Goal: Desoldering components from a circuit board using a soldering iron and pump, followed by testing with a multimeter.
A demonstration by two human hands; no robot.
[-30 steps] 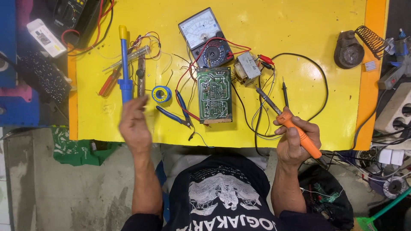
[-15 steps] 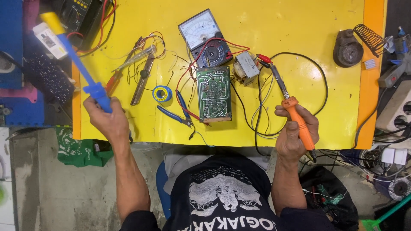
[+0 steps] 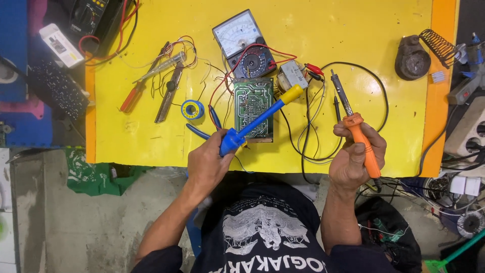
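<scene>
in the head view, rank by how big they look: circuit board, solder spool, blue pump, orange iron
1. Blue pump and orange iron: the longest, too alike to rank; both are held above the table, nearer the camera, which may enlarge them.
2. Circuit board.
3. Solder spool, clearly smallest.

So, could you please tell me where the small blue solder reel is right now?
In the head view, the solder reel lies on the yellow table, left of the green circuit board and right of the pliers.
</scene>
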